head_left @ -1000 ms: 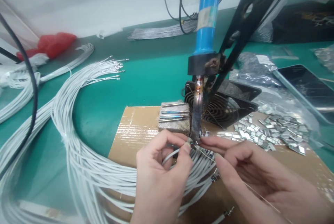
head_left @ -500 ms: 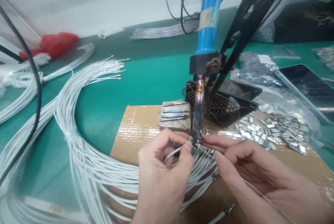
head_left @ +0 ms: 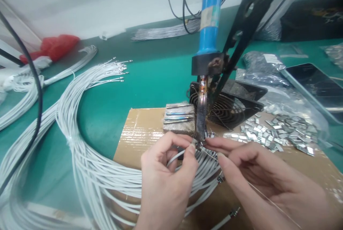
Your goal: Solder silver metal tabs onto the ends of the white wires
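Thumb and forefinger of my left hand (head_left: 167, 176) are closed on a white cable (head_left: 175, 157) near its end, just below the soldering iron's tip. A blue-handled soldering iron (head_left: 211, 12) hangs tip down in a black bracket (head_left: 241, 26). Pinched in my right hand (head_left: 262, 180) is a thin solder wire (head_left: 270, 201), which runs up to the iron tip. A small shiny metal piece sits at the right forefinger's tip; whether the finger grips it I cannot tell. The exact contact at the cable end is partly hidden by fingertips.
A bundle of white cables (head_left: 88, 155) curves across the left onto cardboard (head_left: 142, 126). Behind my hands are a grooved block (head_left: 179, 126) and a black fan (head_left: 227, 110). Small metal plates (head_left: 278, 130), plastic bags (head_left: 262, 65) and a phone (head_left: 316, 83) lie right.
The view has shifted slightly, so the iron and bracket appear a little farther left. Both hands keep nearly the same pose and grip at the iron tip.
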`<state>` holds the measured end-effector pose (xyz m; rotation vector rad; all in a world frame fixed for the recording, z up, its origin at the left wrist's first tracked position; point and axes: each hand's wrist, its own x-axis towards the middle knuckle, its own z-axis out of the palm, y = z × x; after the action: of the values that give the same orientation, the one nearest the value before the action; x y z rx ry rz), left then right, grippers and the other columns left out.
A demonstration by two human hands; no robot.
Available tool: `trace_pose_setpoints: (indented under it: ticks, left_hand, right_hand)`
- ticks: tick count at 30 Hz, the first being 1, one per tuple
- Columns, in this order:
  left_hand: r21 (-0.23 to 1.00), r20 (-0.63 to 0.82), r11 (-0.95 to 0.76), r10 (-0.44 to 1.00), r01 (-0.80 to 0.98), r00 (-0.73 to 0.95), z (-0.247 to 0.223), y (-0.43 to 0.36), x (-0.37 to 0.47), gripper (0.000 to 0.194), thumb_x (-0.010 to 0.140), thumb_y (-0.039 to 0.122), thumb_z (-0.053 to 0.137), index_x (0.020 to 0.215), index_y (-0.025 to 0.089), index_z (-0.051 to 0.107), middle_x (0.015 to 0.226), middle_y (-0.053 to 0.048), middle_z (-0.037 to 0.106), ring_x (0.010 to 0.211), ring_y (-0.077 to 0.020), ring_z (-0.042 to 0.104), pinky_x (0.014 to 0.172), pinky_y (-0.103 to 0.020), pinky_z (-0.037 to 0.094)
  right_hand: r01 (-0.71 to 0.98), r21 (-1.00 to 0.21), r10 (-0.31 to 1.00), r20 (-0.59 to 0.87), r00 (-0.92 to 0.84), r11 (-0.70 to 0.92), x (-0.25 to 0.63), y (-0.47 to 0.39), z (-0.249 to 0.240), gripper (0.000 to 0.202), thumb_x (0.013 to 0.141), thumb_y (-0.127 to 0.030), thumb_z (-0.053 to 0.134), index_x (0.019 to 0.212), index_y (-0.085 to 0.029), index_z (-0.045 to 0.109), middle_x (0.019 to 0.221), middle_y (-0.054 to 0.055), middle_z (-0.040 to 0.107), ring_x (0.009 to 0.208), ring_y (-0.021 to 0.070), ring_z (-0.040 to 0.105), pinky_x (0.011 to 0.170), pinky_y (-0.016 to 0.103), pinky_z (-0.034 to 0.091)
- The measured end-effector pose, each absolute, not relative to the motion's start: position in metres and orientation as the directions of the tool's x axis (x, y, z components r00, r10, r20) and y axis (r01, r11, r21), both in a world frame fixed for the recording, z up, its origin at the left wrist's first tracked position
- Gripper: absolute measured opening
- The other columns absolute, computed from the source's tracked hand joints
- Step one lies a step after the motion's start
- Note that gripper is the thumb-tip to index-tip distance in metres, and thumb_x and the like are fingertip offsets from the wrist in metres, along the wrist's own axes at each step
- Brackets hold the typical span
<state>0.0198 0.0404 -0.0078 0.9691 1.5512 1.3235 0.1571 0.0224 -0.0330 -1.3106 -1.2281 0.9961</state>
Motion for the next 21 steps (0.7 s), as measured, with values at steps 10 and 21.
trace_pose_setpoints:
  ticks: [10, 21]
  left_hand:
    - [0.984, -0.162, 0.179, 0.933, 0.022, -0.321, -0.003, 0.041, 0.021, 0.013, 0.074, 0.011, 0.075, 0.065, 0.019, 0.070, 0.075, 0.000, 0.076, 0.066, -0.0119, 0.067, 0.055, -0.016, 0.050]
    - [0.982, -0.147, 0.171, 0.955, 0.075, -0.257, -0.009, 0.038, 0.014, 0.013, 0.081, 0.013, 0.075, 0.071, 0.020, 0.071, 0.083, 0.000, 0.077, 0.069, -0.0116, 0.067, 0.059, -0.017, 0.051]
  right_hand:
    - [0.162, -0.986, 0.983, 0.064, 0.172, 0.036, 0.159, 0.022, -0.036, 0.025, 0.090, -0.035, 0.075, 0.070, -0.023, 0.066, 0.108, 0.006, 0.084, 0.092, 0.0220, 0.083, 0.086, 0.023, 0.065]
    - [0.135, -0.991, 0.981, 0.038, 0.189, 0.013, 0.157, 0.024, -0.033, 0.026, 0.089, -0.035, 0.077, 0.068, -0.023, 0.067, 0.104, 0.006, 0.084, 0.090, 0.0225, 0.084, 0.082, 0.020, 0.065]
